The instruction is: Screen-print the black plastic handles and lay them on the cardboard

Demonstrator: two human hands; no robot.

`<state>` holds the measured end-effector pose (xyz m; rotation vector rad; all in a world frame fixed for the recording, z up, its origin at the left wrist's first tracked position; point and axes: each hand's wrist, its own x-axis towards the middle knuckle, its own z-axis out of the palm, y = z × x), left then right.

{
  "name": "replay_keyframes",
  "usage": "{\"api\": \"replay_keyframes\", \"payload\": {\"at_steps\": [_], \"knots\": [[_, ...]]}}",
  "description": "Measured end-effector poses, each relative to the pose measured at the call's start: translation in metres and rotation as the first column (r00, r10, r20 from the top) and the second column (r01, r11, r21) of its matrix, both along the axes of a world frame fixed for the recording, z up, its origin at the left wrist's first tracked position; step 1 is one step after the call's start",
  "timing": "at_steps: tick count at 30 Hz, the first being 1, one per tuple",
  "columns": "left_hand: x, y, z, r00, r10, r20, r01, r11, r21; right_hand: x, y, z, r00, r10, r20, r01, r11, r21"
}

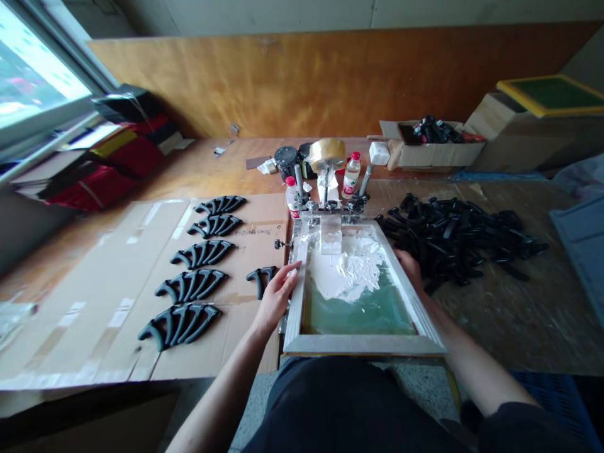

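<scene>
A metal-framed screen (363, 344) with a green mesh and thick white paste (346, 270) is clamped at its far edge. My left hand (279, 290) is at the frame's left side, fingers together near the edge; what they grip, if anything, is hidden. My right hand (409, 269) is at the frame's right side, beside the black pile, its fingers mostly hidden behind the frame. A black curved part (260, 277) lies on the cardboard just left of my left hand. Further left, rows of black curved parts (191, 283) lie nested together.
A pile of black parts (457, 236) lies right of the frame. Behind the clamp stand two red-capped bottles (352, 176), a tape roll (327, 154) and a dark tub (286, 162). An open carton (436, 154) is at the back right. Red and black boxes (104, 179) stand at the left.
</scene>
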<state>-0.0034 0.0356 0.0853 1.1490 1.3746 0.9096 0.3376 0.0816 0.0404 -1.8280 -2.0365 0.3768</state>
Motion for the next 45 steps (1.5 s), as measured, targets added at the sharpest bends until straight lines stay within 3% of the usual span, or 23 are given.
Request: {"api": "replay_keyframes", "payload": {"at_steps": [3,6,10,13,15,18,21,23,26,29,32,35,37,40,43,45], "knots": [[0.0,-0.008,-0.041,0.998,-0.008,-0.07,0.003,0.998,-0.059,-0.004,0.023,0.016,0.99,-0.124,-0.067,0.134,0.975,0.176],[0.003,-0.006,-0.065,0.983,-0.018,-0.184,0.003,0.997,-0.078,-0.055,0.04,0.031,0.997,0.059,-0.044,-0.042,0.945,0.323],[0.004,-0.003,-0.075,0.97,-0.028,-0.242,0.004,0.995,-0.099,-0.121,0.043,0.037,0.959,0.243,0.144,-0.265,0.949,0.168],[0.004,-0.003,-0.077,0.97,-0.024,-0.243,-0.001,0.995,-0.102,-0.132,0.023,0.027,0.909,0.368,0.197,-0.382,0.924,0.035],[0.004,-0.004,-0.078,0.972,-0.02,-0.236,-0.005,0.994,-0.105,-0.123,0.001,0.021,0.842,0.494,0.219,-0.51,0.86,0.019],[0.004,-0.004,-0.081,0.977,-0.011,-0.215,-0.013,0.994,-0.11,-0.101,-0.026,0.02,0.694,0.687,0.216,-0.708,0.705,0.032],[0.004,-0.004,-0.082,0.981,0.007,-0.195,-0.03,0.993,-0.116,-0.088,-0.03,0.029,0.601,0.78,0.173,-0.792,0.61,-0.002],[0.003,-0.004,-0.082,0.982,0.013,-0.188,-0.036,0.992,-0.118,-0.088,-0.023,0.033,0.629,0.762,0.153,-0.769,0.639,-0.017],[0.003,-0.003,-0.082,0.984,0.013,-0.18,-0.035,0.992,-0.12,-0.095,-0.02,0.029,0.731,0.65,0.208,-0.674,0.735,0.072],[0.003,-0.003,-0.081,0.986,0.018,-0.163,-0.039,0.992,-0.122,-0.097,-0.035,0.017,0.713,0.649,0.265,-0.694,0.706,0.14],[0.003,-0.003,-0.08,0.988,0.021,-0.154,-0.041,0.991,-0.125,-0.094,-0.044,0.015,0.682,0.708,0.186,-0.73,0.674,0.111],[0.002,-0.003,-0.074,0.991,0.005,-0.132,-0.023,0.991,-0.132,-0.103,-0.02,0.028,0.781,0.619,0.079,-0.624,0.773,0.113],[0.0,-0.003,-0.063,0.996,-0.013,-0.086,0.002,0.991,-0.132,-0.111,0.011,0.04,0.865,0.498,0.059,-0.501,0.854,0.14],[-0.002,-0.004,-0.035,1.0,-0.022,0.009,0.023,0.995,-0.098,-0.1,0.057,0.061,0.94,0.334,0.067,-0.34,0.917,0.206],[0.0,0.0,0.002,0.99,0.036,0.136,-0.028,0.998,-0.057,-0.049,0.08,0.075,0.993,0.11,-0.044,-0.089,0.935,0.343],[0.004,0.009,0.025,0.971,0.088,0.221,-0.085,0.996,-0.022,-0.011,0.077,0.073,0.988,-0.063,-0.143,0.112,0.925,0.364]]}}
